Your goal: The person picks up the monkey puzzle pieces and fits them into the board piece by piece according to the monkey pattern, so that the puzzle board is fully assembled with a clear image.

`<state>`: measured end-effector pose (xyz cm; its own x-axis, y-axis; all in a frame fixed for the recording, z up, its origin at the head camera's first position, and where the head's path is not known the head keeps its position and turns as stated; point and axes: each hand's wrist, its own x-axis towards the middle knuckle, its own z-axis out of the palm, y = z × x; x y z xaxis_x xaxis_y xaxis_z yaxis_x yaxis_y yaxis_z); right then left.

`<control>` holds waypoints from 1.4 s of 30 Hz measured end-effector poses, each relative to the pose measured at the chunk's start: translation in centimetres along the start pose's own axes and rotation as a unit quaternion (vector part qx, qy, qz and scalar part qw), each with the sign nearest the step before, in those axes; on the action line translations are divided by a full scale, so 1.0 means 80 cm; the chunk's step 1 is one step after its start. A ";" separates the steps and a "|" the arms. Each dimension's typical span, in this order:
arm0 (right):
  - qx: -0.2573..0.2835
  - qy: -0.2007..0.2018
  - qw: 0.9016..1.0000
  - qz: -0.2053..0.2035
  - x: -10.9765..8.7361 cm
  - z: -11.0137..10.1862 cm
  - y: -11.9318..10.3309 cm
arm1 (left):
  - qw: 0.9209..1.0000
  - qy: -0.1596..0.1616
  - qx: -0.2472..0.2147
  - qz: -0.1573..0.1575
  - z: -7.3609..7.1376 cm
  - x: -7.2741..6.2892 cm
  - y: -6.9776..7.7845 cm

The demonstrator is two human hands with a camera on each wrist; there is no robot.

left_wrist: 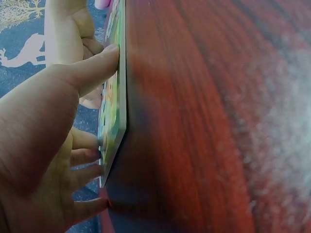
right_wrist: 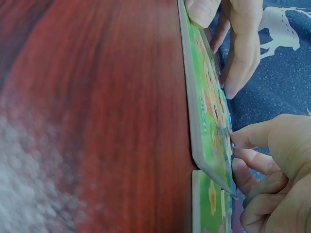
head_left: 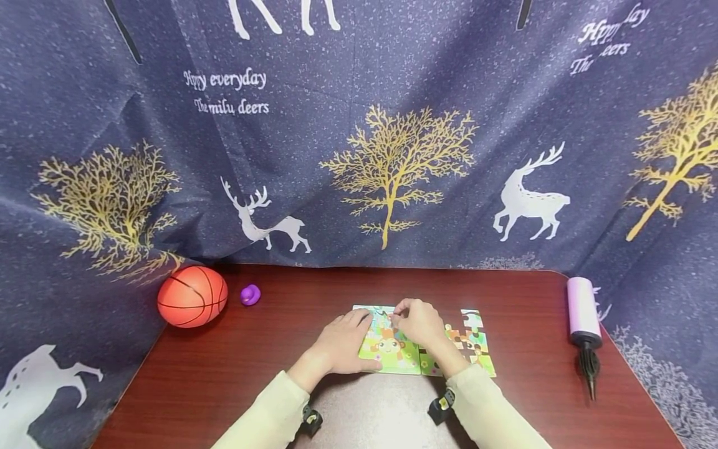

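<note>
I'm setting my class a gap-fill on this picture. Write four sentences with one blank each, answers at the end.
1. The left hand rests on a jigsaw puzzle picturing a ____.
2. In the head view, the basketball is to the ____ of the purple toy duck.
3. The fabric backdrop shows golden trees and white antlered ____.

4. In the head view, the hand pump is on the table's ____ side.

Answers: monkey; left; deer; right.

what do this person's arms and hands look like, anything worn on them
Both arms wear long, pale cream sleeves, the left sleeve and right sleeve ending near the wrists. The left hand and right hand are ungloved. Near each cuff is a small, boxy black device: left device, right device.
</note>
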<state>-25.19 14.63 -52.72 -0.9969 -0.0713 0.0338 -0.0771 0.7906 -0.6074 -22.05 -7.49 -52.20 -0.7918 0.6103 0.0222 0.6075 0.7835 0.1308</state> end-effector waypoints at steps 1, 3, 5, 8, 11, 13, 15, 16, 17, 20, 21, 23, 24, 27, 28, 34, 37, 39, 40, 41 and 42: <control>0.001 0.001 1.000 -0.002 0.000 0.000 0.000 | 1.000 0.001 -0.001 -0.002 0.001 0.000 0.000; 0.002 0.002 1.000 -0.006 0.000 0.000 0.000 | 1.000 0.000 0.001 -0.005 0.002 -0.001 -0.001; 0.002 0.004 1.000 -0.010 0.000 0.000 0.000 | 1.000 -0.002 0.007 -0.008 0.003 -0.001 -0.001; 0.004 0.003 1.000 -0.008 -0.001 0.000 0.001 | 1.000 -0.007 0.011 -0.012 0.004 -0.001 -0.001; 0.010 0.001 1.000 -0.007 -0.002 0.000 0.002 | 1.000 -0.009 0.010 -0.014 0.003 -0.002 -0.001; 0.013 0.000 1.000 -0.009 -0.003 0.000 0.002 | 1.000 -0.010 0.009 -0.015 0.002 -0.002 -0.001; 0.016 -0.003 1.000 -0.014 -0.004 -0.002 0.002 | 1.000 -0.011 0.006 -0.015 0.001 -0.003 -0.001; 0.017 -0.005 1.000 -0.018 -0.005 -0.003 0.002 | 1.000 -0.011 0.004 -0.016 0.001 -0.003 -0.001; 0.023 -0.010 0.999 -0.020 -0.006 -0.004 0.002 | 1.000 -0.013 0.000 -0.017 0.001 -0.003 -0.001; 0.038 -0.026 0.999 -0.025 -0.009 -0.008 0.001 | 1.000 -0.019 -0.006 -0.020 0.000 -0.003 -0.001; 0.041 -0.030 0.998 -0.027 -0.010 -0.008 0.000 | 1.000 -0.020 -0.007 -0.021 0.000 -0.003 -0.001; 0.045 -0.036 0.998 -0.027 -0.011 -0.010 -0.001 | 1.000 -0.021 -0.008 -0.022 0.000 -0.003 -0.001; 0.041 -0.035 0.998 -0.029 -0.011 -0.011 -0.001 | 1.000 -0.021 -0.007 -0.023 0.000 -0.002 -0.002; 0.030 -0.031 0.999 -0.028 -0.010 -0.011 -0.001 | 0.999 -0.018 -0.006 -0.026 0.003 -0.002 -0.002; 0.028 -0.029 0.999 -0.027 -0.010 -0.011 -0.001 | 0.999 -0.018 -0.007 -0.027 0.003 -0.002 -0.002; 0.017 -0.027 0.999 -0.032 -0.009 -0.011 0.002 | 0.999 -0.019 0.002 -0.029 0.001 -0.004 -0.002; 0.014 -0.030 0.999 -0.037 -0.011 -0.014 0.003 | 0.999 -0.021 0.004 -0.029 0.000 -0.004 0.000; 0.014 -0.035 0.998 -0.040 -0.012 -0.014 0.004 | 0.999 -0.021 0.003 -0.029 -0.002 -0.004 0.001; 0.015 -0.039 0.998 -0.041 -0.012 -0.015 0.004 | 0.999 -0.022 0.003 -0.029 -0.002 -0.005 0.001; 0.015 -0.043 0.998 -0.041 -0.012 -0.015 0.004 | 0.999 -0.022 0.003 -0.029 -0.001 -0.005 0.001; 0.015 -0.046 0.998 -0.042 -0.012 -0.016 0.004 | 0.999 -0.023 0.004 -0.029 -0.001 -0.005 0.001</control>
<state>-24.28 15.73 -51.94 -0.9810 -0.1934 0.0139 -0.1589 0.7611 -0.6288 -21.72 -7.70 -52.12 -0.8217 0.5691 -0.0303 0.5619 0.8180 0.1229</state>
